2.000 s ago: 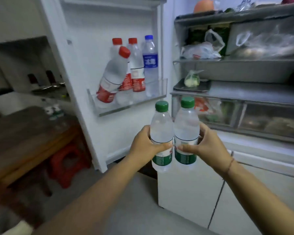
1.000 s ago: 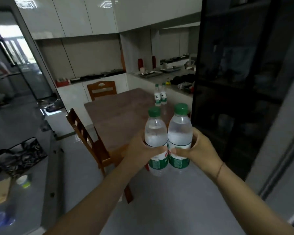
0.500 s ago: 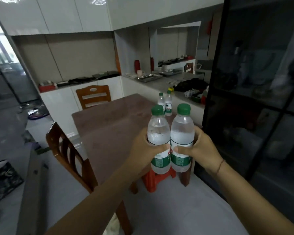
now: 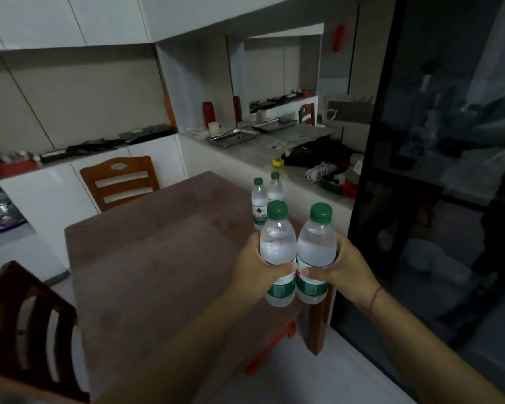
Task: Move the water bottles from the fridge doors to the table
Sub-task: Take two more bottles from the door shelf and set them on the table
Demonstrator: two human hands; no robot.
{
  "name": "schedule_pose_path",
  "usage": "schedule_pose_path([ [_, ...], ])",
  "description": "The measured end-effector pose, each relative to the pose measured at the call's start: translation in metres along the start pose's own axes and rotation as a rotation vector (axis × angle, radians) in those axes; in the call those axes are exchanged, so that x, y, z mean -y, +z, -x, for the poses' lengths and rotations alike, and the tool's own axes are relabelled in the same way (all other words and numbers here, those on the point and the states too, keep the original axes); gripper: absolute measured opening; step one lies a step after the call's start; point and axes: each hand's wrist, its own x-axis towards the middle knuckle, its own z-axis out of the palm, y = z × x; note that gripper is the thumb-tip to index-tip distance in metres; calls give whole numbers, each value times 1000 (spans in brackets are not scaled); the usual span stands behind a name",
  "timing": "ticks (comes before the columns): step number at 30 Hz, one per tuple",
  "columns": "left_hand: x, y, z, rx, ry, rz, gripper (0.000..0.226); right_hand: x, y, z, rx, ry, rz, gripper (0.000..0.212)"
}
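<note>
Two bottles hang upright above the right side of the bench (image 4: 146, 258), touching side by side. To land them well, I judge they should come down level beside the pair (image 4: 259, 207) standing near the far edge, bases flat before release. The left hand (image 4: 255, 274) has its grip curled round the left bottle (image 4: 276, 246). The right hand (image 4: 349, 269) wraps the right bottle (image 4: 317, 249), thumbs across the labels.
</note>
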Motion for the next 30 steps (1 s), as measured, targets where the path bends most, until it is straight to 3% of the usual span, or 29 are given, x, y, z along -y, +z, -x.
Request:
schedule_pose_path([
  [4,23,24,-72,24,-1,23,57,-26,-15,-78,24,7,-11,56],
  [11,69,47,-168,-159,-144,-66,70,-72,-15,-200,68,66,63,64],
  [19,110,47,-243,-343,-266,-126,61,-115,18,-290,7,167,157,72],
  [30,139,58,-298,-406,-337,-95,52,-160,43,-355,-9,279,220,67],
])
